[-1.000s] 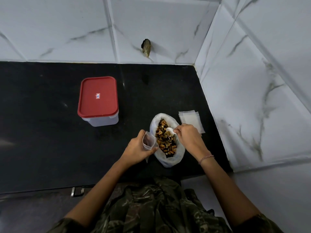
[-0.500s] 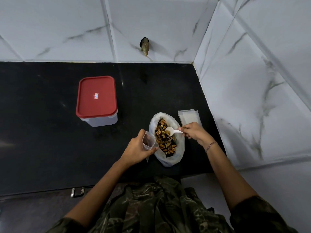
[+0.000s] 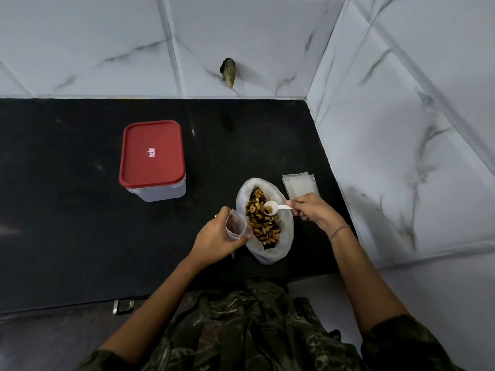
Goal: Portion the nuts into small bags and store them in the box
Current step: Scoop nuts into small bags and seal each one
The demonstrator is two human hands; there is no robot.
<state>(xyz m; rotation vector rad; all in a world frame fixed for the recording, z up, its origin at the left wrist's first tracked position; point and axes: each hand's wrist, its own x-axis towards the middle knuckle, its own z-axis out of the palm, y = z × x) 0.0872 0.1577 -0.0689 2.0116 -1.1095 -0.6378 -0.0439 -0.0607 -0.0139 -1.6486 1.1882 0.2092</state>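
A large white plastic bag [image 3: 287, 231] lies open on the black counter, full of mixed nuts [image 3: 261, 218]. My right hand [image 3: 312, 210] grips a white plastic spoon [image 3: 273, 207] by its handle, its bowl resting on the nuts. Just left of the big bag, my left hand [image 3: 217, 236] holds a small clear bag [image 3: 235, 226] upright with its mouth open; it looks empty. The storage box [image 3: 154, 160], clear with a red lid on, stands to the far left.
A stack of empty small bags [image 3: 300, 184] lies behind my right hand, close to the right wall. Marble-look walls close the counter [image 3: 67, 210] at the back and right. A dark stub [image 3: 229, 72] sticks out of the back wall. The counter's front edge is by my body.
My right hand has drawn back to the right from over the nuts and now holds the spoon by its handle end, with the bowl flat on the nuts. The left hand stays still.
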